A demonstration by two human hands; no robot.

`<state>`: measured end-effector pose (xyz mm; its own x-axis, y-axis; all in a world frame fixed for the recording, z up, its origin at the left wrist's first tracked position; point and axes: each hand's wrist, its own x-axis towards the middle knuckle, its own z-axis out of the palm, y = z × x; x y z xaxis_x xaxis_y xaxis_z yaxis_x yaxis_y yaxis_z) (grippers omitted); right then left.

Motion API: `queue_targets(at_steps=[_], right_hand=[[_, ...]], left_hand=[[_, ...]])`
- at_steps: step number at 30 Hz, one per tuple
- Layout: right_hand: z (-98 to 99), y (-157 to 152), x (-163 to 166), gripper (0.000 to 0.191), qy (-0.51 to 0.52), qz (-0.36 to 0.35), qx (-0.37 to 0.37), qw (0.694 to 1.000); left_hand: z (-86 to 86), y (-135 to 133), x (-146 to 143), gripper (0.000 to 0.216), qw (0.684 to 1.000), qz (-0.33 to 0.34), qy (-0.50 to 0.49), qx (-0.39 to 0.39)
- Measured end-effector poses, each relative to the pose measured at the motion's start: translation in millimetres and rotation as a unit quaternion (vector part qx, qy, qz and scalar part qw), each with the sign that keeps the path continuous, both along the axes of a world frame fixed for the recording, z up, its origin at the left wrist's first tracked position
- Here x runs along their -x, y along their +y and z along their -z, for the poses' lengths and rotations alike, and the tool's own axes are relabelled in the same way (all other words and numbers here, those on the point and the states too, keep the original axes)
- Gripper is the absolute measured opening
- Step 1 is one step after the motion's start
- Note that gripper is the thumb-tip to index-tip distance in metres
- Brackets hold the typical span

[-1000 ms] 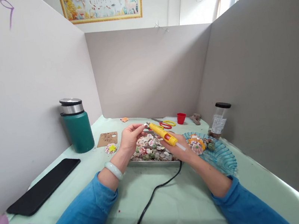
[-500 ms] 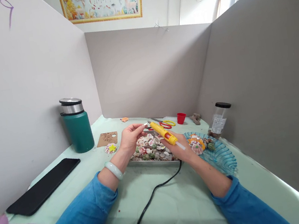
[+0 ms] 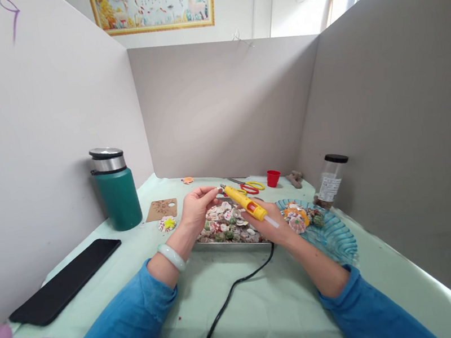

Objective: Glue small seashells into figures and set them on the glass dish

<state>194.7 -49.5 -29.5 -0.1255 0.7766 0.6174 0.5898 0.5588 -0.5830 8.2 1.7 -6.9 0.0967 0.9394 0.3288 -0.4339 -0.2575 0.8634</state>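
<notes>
Between thumb and fingertips, my left hand (image 3: 198, 206) pinches a small whitish piece (image 3: 219, 190), too small to name surely. My right hand (image 3: 270, 223) is wrapped around a yellow hot glue gun (image 3: 245, 202), its nozzle pointing up and left, right at the whitish piece. A clear glue stick (image 3: 272, 221) sticks out of the gun's back end. Beneath both hands lies a metal tray (image 3: 233, 245) heaped with shells, buttons and small decorative bits (image 3: 228, 223). A black cord (image 3: 233, 287) runs from near my right hand to the table's front edge.
Left stand a green bottle (image 3: 117, 197) and a black phone-like slab (image 3: 66, 281). A brown card (image 3: 162, 210) and a flower piece (image 3: 168, 224) lie near the tray. Behind are scissors (image 3: 256, 186) and a red cup (image 3: 273, 178). Right are a blue plate (image 3: 340, 242) and a jar (image 3: 332, 178).
The glue gun has shifted slightly left, bringing its nozzle closer to the whitish piece in my left fingers. My left hand has barely moved.
</notes>
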Motion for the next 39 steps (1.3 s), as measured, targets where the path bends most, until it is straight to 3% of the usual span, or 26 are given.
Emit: queue_targets(at_steps=[7,14,39], right_hand=[[-6.9,-6,3,0.021,-0.020,-0.019,-0.014,1.000],[1.8,1,0,0.024,0.009,0.026,-0.021,0.999],[-3.0,-3,1,0.021,-0.012,-0.018,-0.009,1.000]], left_hand=[[-3.1,-2,-1,0.026,1.000,-0.001,-0.016,0.002],[-5.0,-5,0,0.026,1.000,-0.005,-0.012,0.005],[-2.8,-1,0,0.027,1.000,-0.009,-0.018,0.001]])
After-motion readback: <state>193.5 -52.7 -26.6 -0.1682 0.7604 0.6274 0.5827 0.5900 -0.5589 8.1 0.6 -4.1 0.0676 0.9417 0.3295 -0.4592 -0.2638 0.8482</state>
